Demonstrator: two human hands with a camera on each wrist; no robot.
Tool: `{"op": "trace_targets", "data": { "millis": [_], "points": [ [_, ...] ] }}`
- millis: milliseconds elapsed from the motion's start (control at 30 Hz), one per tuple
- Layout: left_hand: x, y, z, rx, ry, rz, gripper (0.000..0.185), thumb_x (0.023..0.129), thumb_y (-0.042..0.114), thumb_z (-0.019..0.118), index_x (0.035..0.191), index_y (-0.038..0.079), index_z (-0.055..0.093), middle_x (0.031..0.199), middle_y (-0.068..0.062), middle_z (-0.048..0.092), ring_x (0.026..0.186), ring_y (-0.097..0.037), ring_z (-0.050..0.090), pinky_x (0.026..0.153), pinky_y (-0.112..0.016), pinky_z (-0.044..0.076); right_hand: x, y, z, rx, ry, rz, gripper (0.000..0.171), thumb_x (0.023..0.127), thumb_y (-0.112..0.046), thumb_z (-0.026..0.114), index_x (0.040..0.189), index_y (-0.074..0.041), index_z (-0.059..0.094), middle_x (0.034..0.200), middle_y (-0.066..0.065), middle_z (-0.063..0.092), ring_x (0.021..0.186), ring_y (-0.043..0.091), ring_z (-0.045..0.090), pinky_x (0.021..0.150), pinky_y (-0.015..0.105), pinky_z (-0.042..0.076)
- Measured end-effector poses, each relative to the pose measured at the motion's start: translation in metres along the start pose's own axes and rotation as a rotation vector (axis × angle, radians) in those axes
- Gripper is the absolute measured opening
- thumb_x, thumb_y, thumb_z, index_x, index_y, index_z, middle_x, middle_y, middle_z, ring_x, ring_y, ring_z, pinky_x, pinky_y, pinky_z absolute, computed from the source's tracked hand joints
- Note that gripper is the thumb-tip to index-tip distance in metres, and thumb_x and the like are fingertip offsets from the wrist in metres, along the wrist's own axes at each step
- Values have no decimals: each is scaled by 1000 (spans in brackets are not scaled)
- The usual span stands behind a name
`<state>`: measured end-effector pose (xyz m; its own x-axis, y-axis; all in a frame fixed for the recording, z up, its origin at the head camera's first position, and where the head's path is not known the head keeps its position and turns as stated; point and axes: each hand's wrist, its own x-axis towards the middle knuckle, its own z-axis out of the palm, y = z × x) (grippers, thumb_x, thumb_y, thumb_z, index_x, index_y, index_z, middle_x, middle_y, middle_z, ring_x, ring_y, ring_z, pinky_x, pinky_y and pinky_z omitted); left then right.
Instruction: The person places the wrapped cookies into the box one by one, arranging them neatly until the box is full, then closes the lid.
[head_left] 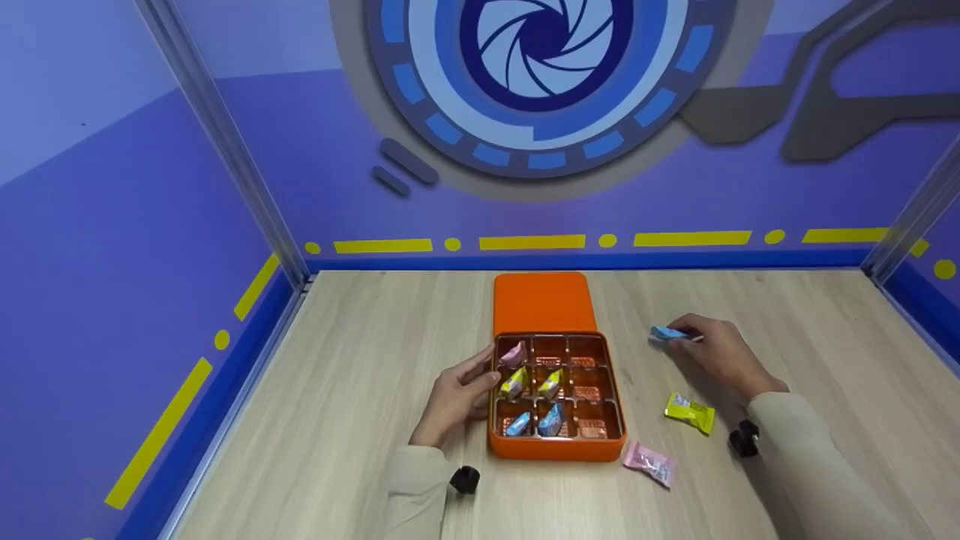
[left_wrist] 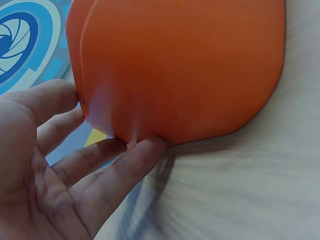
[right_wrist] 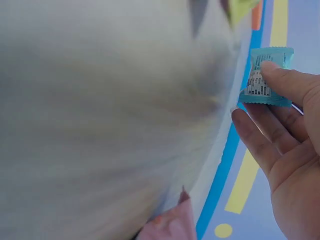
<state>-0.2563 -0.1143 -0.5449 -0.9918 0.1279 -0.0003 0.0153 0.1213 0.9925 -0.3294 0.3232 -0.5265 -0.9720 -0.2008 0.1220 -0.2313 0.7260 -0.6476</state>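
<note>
An orange tin box (head_left: 556, 447) with nine compartments sits mid-table, its lid (head_left: 543, 301) lying behind it. Several wrapped candies lie in the compartments: pink (head_left: 513, 354), yellow (head_left: 514, 383), blue (head_left: 552, 421). My left hand (head_left: 457, 394) rests with straight fingers (left_wrist: 115, 170) against the box's left wall (left_wrist: 185, 70). To the right of the box, my right hand (head_left: 716, 352) pinches a light-blue wrapped candy (head_left: 667, 334) at the table surface; the right wrist view shows the candy (right_wrist: 265, 77) between thumb and fingertips (right_wrist: 250, 135).
A yellow-green candy (head_left: 690, 412) and a pink candy (head_left: 651, 463) lie loose on the wooden table (head_left: 360, 390) right of the box. Blue-purple walls enclose the table on the left, back and right.
</note>
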Motion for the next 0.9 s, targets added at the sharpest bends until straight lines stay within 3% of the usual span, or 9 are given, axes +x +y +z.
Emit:
{"op": "trace_targets", "data": {
  "millis": [300,533,733,833,900],
  "points": [
    [-2,2,1,-25,-12,-3,55,105,24,72,157,21,56,157,-23,50,112,-28,72,73,-41,65,-8,-12,2,77,12,48,29,105,-9,69,134,-6,71,130,17,70,120,38,63,107,59,50],
    [-3,4,0,-7,-7,28,54,105,24,71,157,21,56,155,-19,54,120,-26,67,83,-41,63,-14,-22,7,99,54,18,26,104,-10,71,130,-10,73,125,11,72,114,33,66,104,56,53],
    [-3,3,-1,-8,-12,22,54,105,25,71,157,21,56,155,-20,53,113,-26,71,77,-43,64,-22,-30,10,119,93,6,25,103,-13,73,128,-13,75,122,7,74,112,30,69,103,54,54],
    [-2,2,-1,-12,-17,18,55,105,25,71,157,21,55,156,-22,51,111,-25,71,74,-42,65,-25,-32,11,114,119,-10,24,102,-14,74,126,-14,75,120,6,75,110,29,70,100,46,57],
    [-1,2,-1,-10,-20,17,55,105,25,71,157,20,55,157,-24,49,111,-25,71,71,-42,65,-27,-33,12,119,134,-22,24,102,-14,75,125,-14,76,119,6,75,109,28,71,97,33,58]
  ]
}}
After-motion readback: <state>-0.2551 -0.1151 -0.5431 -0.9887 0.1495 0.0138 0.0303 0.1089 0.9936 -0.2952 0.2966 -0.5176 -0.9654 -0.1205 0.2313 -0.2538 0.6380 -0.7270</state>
